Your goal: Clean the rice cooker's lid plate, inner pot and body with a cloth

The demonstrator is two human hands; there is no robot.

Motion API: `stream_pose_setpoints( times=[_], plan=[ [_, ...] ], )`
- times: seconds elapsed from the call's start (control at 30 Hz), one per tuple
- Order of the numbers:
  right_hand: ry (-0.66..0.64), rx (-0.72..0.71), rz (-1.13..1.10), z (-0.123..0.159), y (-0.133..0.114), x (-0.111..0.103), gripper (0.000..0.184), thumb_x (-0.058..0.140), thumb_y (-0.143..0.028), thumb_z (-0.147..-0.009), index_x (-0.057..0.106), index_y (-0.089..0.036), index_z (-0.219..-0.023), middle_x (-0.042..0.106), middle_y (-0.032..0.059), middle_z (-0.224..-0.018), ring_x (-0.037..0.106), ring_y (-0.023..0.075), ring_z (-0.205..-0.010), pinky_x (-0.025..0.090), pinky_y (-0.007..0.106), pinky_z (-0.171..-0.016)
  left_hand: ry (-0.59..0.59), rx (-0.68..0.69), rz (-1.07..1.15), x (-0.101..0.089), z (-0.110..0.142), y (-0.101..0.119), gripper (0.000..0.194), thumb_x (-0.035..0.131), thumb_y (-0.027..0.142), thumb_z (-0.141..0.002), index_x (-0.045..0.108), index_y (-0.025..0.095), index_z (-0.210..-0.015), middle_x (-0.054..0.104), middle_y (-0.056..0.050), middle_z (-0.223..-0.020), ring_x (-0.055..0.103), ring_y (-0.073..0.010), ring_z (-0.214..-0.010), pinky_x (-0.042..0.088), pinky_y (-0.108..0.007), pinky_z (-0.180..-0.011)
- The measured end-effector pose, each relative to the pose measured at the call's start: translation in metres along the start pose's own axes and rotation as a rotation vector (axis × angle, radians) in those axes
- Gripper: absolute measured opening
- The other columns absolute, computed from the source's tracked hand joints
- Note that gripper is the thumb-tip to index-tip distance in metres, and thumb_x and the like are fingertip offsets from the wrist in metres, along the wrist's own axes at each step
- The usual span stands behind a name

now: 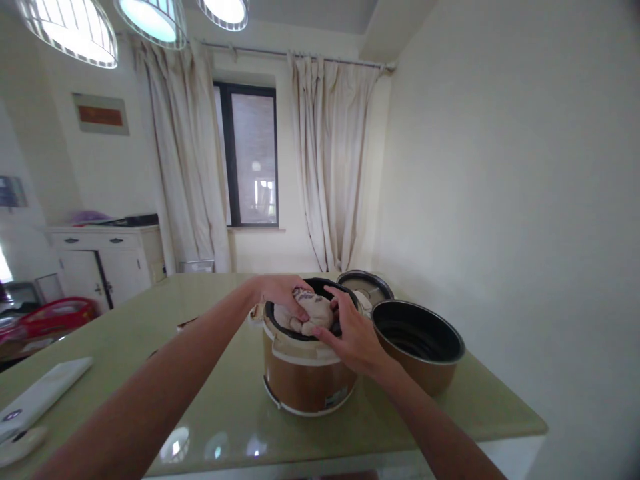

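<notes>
A brown rice cooker body [305, 380] with a pale rim stands on the table, its dark inside facing up. A bunched whitish cloth [319, 312] with a dark patterned patch sits in its opening. My left hand [283, 293] grips the cloth from the left, thumb pressed on top. On the right, my right hand [350, 333] curves around the cloth, thumb at its front and fingertips along its far side. Close by on the right stands the inner pot [417, 333], black inside and brown outside. Behind the cooker lies a round lid [367, 285], partly hidden.
The pale green glossy table [210, 400] has its right edge near the wall. A white flat device [45, 393] and a rounded white object [23, 445] lie at the left front. Beyond are a white cabinet [127, 257] and a red basket [60, 317].
</notes>
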State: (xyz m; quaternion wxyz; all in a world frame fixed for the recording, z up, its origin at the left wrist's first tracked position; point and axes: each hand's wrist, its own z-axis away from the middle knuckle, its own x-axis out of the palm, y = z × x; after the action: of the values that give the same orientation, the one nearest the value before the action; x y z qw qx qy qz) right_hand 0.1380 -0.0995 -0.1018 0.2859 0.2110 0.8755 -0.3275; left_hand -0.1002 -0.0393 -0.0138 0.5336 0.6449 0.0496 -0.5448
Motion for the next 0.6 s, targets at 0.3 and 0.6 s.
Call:
stream_pose_setpoints(
  times=[0.3, 0.6],
  plan=[
    [-0.633, 0.142, -0.047, -0.087, 0.007, -0.005, 0.064, 0.091, -0.045, -0.065, 0.073, -0.025, -0.123, 0.076, 0.0055, -0.115, 0.069, 0.0293, -0.104, 0.052, 0.04, -0.094, 0.306, -0.073, 0.049, 0.027, 0.015, -0.009, 0.045, 0.041, 0.054, -0.099, 0.065, 0.022, -0.119, 0.072, -0.008, -0.126, 0.066, -0.0223, -0.113, 0.055, -0.031, -0.088],
    [-0.638, 0.132, -0.215, -0.104, 0.002, 0.054, 0.035, 0.078, -0.037, -0.08, 0.076, -0.022, -0.112, 0.078, 0.0035, -0.103, 0.069, 0.0222, -0.094, 0.053, 0.034, -0.089, 0.738, -0.079, -0.52, 0.036, -0.01, -0.058, 0.046, 0.022, 0.035, -0.109, 0.064, 0.019, -0.123, 0.071, -0.013, -0.125, 0.062, -0.0238, -0.123, 0.044, -0.039, -0.109]
  ],
)
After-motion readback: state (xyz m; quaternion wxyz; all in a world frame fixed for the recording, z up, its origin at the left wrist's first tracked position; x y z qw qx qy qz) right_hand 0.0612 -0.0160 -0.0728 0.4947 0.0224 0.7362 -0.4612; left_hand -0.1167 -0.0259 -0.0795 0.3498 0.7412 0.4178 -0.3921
